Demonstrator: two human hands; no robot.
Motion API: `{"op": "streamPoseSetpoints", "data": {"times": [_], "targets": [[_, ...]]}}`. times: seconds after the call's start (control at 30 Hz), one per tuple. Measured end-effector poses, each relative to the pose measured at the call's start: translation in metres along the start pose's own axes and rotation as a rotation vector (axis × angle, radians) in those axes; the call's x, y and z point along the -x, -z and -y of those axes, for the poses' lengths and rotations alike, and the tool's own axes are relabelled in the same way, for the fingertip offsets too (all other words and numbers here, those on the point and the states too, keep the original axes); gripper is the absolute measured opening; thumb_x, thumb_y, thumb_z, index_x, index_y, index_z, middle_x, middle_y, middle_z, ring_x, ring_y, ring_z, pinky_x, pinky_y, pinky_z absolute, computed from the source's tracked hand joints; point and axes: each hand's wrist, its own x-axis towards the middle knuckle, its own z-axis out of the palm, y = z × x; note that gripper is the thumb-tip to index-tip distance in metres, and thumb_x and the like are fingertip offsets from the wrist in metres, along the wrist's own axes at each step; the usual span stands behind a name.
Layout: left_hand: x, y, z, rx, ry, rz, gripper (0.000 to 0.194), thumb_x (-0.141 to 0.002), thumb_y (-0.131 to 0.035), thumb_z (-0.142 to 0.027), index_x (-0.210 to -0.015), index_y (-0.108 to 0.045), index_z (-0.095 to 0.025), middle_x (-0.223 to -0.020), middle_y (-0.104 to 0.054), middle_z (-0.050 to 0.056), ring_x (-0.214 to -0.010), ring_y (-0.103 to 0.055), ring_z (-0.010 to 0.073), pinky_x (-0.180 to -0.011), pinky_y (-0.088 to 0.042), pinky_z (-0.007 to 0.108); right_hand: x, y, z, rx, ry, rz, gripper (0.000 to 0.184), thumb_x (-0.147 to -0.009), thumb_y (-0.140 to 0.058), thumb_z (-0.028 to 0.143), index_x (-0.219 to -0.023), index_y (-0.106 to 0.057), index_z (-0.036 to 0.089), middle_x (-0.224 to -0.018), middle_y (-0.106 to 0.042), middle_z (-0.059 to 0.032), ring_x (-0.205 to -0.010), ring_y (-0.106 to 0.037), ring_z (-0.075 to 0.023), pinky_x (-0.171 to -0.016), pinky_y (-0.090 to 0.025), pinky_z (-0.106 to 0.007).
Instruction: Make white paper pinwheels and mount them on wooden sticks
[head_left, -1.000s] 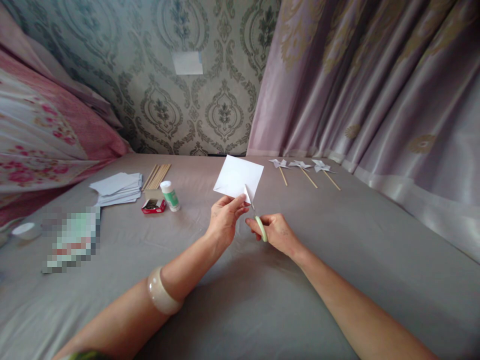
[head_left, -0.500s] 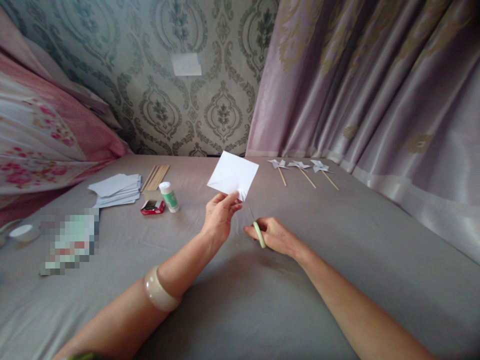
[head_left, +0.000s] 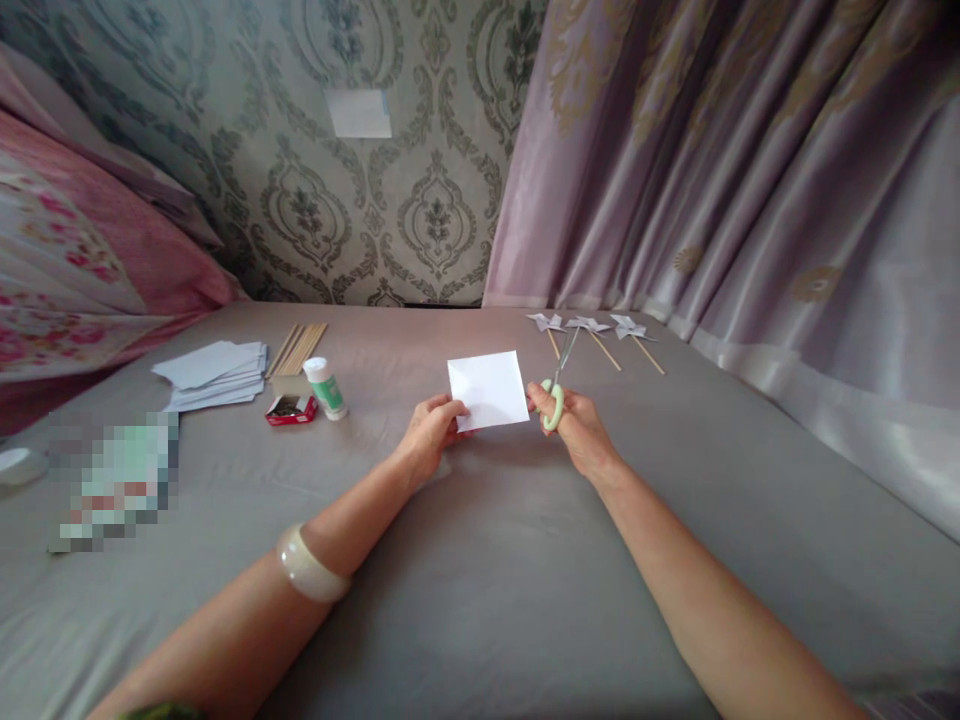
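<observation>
My left hand (head_left: 433, 432) pinches the lower left corner of a white square of paper (head_left: 489, 388), thumb on top, holding it above the grey sheet. Close to the paper's right edge, my right hand (head_left: 574, 420) is closed around scissors (head_left: 553, 405) with pale green handles. The blades point up and away from me, off to the right of the paper. Fingers of both hands are partly hidden. Beyond the scissors lie three paper pinwheels (head_left: 628, 327) on wooden sticks, side by side.
On the grey bed sheet (head_left: 480, 580), to the left, lie a stack of white paper (head_left: 214, 372), several wooden sticks (head_left: 300, 350), a glue stick (head_left: 325, 388), a small red box (head_left: 291, 410) and a blurred-out packet (head_left: 124, 480). A curtain (head_left: 675, 200) hangs at the right.
My left hand has turned the paper from a tilted diamond to nearly level and lowered it. My right hand has moved up and right, swinging the scissors' blades away from the paper.
</observation>
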Motion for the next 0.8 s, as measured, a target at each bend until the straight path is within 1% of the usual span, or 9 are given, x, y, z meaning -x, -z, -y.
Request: {"op": "streamPoseSetpoints", "data": {"times": [0.07, 0.13, 0.23, 0.37, 0.47, 0.57, 0.67, 0.8], "targets": [[0.000, 0.001, 0.001, -0.032, -0.013, 0.007, 0.011, -0.051, -0.064, -0.013, -0.062, -0.062, -0.015, -0.053, -0.054, 0.001, -0.052, -0.050, 0.0127, -0.056, -0.050, 0.029, 0.001, -0.002, 0.001, -0.026, -0.016, -0.002, 0.045, -0.056, -0.073, 0.059, -0.063, -0.056, 0.018, -0.051, -0.043, 0.0062, -0.048, -0.035, -0.0083, -0.048, -0.029, -0.025], [0.001, 0.002, 0.001, -0.055, -0.043, 0.017, 0.010, -0.051, -0.064, -0.013, -0.061, -0.063, -0.016, -0.056, -0.056, 0.002, -0.054, -0.051, 0.0141, -0.055, -0.049, 0.029, 0.003, -0.004, 0.002, -0.049, -0.025, -0.009, 0.042, -0.052, -0.075, 0.053, -0.062, -0.054, 0.018, -0.051, -0.042, 0.0072, -0.049, -0.034, -0.0079, -0.048, -0.028, -0.025], [0.002, 0.003, 0.002, -0.060, -0.071, 0.041, 0.010, -0.052, -0.065, -0.014, -0.062, -0.065, -0.015, -0.066, -0.063, 0.007, -0.060, -0.056, 0.0168, -0.054, -0.048, 0.027, 0.004, -0.006, 0.001, -0.045, -0.025, 0.000, 0.039, -0.050, -0.075, 0.049, -0.056, -0.050, 0.019, -0.049, -0.040, 0.0077, -0.049, -0.033, -0.0075, -0.050, -0.029, -0.025], [0.002, 0.004, 0.002, -0.033, -0.101, 0.041, 0.011, -0.053, -0.067, -0.015, -0.064, -0.066, -0.016, -0.067, -0.065, 0.007, -0.062, -0.058, 0.0170, -0.053, -0.046, 0.025, 0.004, -0.007, -0.003, 0.008, -0.030, -0.009, 0.038, -0.049, -0.072, 0.047, -0.052, -0.045, 0.020, -0.048, -0.041, 0.0072, -0.049, -0.033, -0.0075, -0.049, -0.029, -0.024], [0.001, 0.004, 0.001, -0.001, -0.112, 0.043, 0.015, -0.058, -0.073, -0.022, -0.071, -0.068, -0.015, -0.071, -0.066, 0.007, -0.060, -0.057, 0.0139, -0.053, -0.045, 0.023, 0.004, -0.009, -0.005, 0.023, 0.022, -0.036, 0.037, -0.052, -0.070, 0.047, -0.052, -0.043, 0.021, -0.051, -0.042, 0.0061, -0.051, -0.034, -0.0078, -0.050, -0.029, -0.024], [0.003, 0.003, 0.002, 0.072, -0.045, 0.080, 0.027, -0.061, -0.077, -0.032, -0.076, -0.067, -0.013, -0.074, -0.066, 0.008, -0.059, -0.059, 0.0126, -0.054, -0.045, 0.022, 0.005, -0.012, -0.007, -0.002, 0.091, -0.093, 0.035, -0.056, -0.067, 0.047, -0.055, -0.044, 0.021, -0.054, -0.043, 0.0050, -0.052, -0.036, -0.0084, -0.051, -0.032, -0.025], [0.009, -0.001, 0.005, 0.099, 0.011, 0.118, 0.027, -0.059, -0.081, -0.030, -0.071, -0.063, -0.012, -0.070, -0.065, 0.007, -0.062, -0.062, 0.0132, -0.055, -0.045, 0.022, 0.006, -0.016, -0.010, -0.044, 0.131, -0.150, 0.035, -0.058, -0.067, 0.048, -0.058, -0.046, 0.021, -0.057, -0.048, 0.0031, -0.055, -0.040, -0.0097, -0.052, -0.035, -0.025], [0.020, -0.009, 0.012, 0.084, 0.007, 0.161, 0.026, -0.058, -0.082, -0.028, -0.068, -0.064, -0.012, -0.067, -0.065, 0.006, -0.060, -0.059, 0.0113, -0.055, -0.043, 0.021, 0.008, -0.020, -0.011, -0.036, 0.153, -0.185, 0.036, -0.061, -0.066, 0.051, -0.061, -0.048, 0.020, -0.057, -0.051, 0.0021, -0.056, -0.042, -0.0107, -0.052, -0.037, -0.025]]}}
